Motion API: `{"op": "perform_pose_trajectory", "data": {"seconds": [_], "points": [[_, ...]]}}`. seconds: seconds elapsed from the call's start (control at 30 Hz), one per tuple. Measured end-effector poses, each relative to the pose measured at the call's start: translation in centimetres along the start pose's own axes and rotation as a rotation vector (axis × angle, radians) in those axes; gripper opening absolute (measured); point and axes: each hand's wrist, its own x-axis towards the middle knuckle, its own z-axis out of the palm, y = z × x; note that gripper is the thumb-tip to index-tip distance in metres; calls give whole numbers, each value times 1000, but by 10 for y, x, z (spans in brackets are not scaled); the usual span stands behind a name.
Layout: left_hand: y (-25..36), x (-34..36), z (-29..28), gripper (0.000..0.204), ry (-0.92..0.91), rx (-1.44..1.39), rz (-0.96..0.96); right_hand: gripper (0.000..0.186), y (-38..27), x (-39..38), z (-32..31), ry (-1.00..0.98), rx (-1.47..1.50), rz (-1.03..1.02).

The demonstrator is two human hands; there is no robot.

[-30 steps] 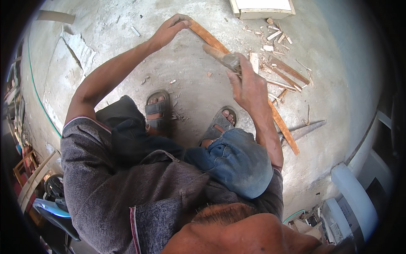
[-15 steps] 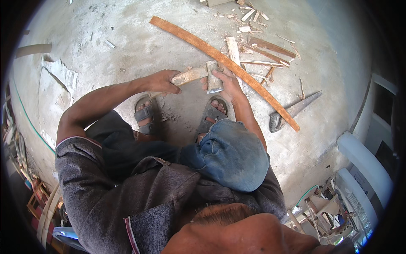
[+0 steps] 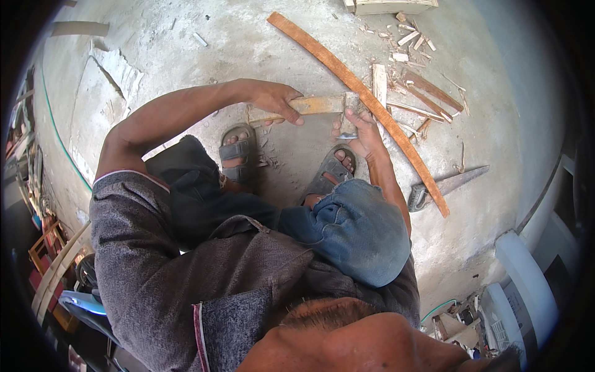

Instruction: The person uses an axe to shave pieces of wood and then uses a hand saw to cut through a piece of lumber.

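Observation:
My left hand (image 3: 280, 104) is closed round the pale wooden handle (image 3: 322, 104) of a hatchet-like tool, held crosswise above my sandalled feet. My right hand (image 3: 365, 131) grips the tool's worn metal head (image 3: 349, 99), fingers curled about it. Just beyond my right hand a long orange-brown wooden strip (image 3: 328, 62) lies diagonally on the concrete floor. A handsaw (image 3: 455, 181) lies at the right, partly under the strip's lower end.
Wood scraps and splinters (image 3: 427, 96) are scattered at upper right, below a pale box (image 3: 390, 6). A green hose (image 3: 62, 142) runs along the left, beside cluttered timber (image 3: 46, 248). Pale blue panels (image 3: 524, 273) stand at lower right. A cracked pale sheet (image 3: 111, 77) lies at upper left.
My left hand let go of the orange strip, now lying on the floor, and took the tool's handle. Both hands came down toward my feet; the tool now lies crosswise between them.

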Motion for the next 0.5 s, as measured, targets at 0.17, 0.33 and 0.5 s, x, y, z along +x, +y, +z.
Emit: {"op": "perform_pose_trajectory", "data": {"seconds": [0.17,0.33,0.5], "points": [[1,-8,2,63,31,-250,-140,28,19,23,-14,20,2,-50],[8,-11,5,50,59,-316,-119,31,19,28,-8,67,-106,-175],[-1,-13,10,39,208,-360,-195,47,29,39,-34,228,-641,-287]]}}
